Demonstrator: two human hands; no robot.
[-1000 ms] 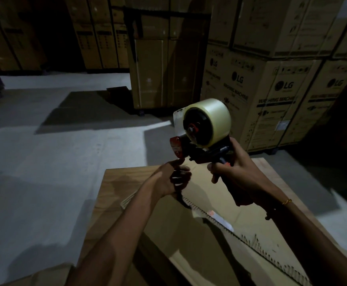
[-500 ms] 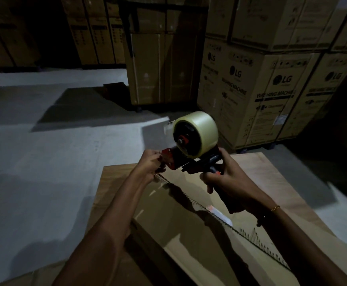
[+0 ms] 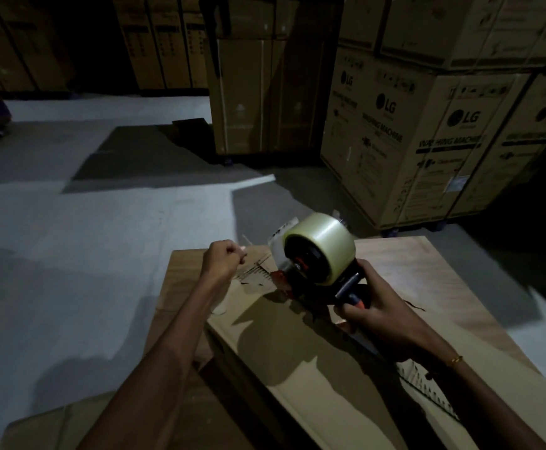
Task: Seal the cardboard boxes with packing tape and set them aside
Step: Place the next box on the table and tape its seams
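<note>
A tape dispenser (image 3: 317, 254) with a roll of clear packing tape is down on the far end of a cardboard box (image 3: 297, 352) that lies on a wooden table (image 3: 427, 271). My right hand (image 3: 372, 306) grips the dispenser's black and orange handle. My left hand (image 3: 223, 259) is to the left of the dispenser, at the box's far corner, fingers curled and pinching the free end of the clear tape. A stretch of tape runs between my left hand and the dispenser. The box's centre seam runs toward me under my right forearm.
Large LG washing machine cartons (image 3: 427, 141) are stacked beyond the table on the right. A tall plain carton (image 3: 255, 92) stands behind centre, more cartons (image 3: 164, 43) along the back wall. Grey concrete floor (image 3: 70, 238) spreads to the left. Loose cardboard (image 3: 54, 427) lies at bottom left.
The dispenser has come down from mid-air onto the far end of the box. My left hand has moved left and away from it, drawing tape out.
</note>
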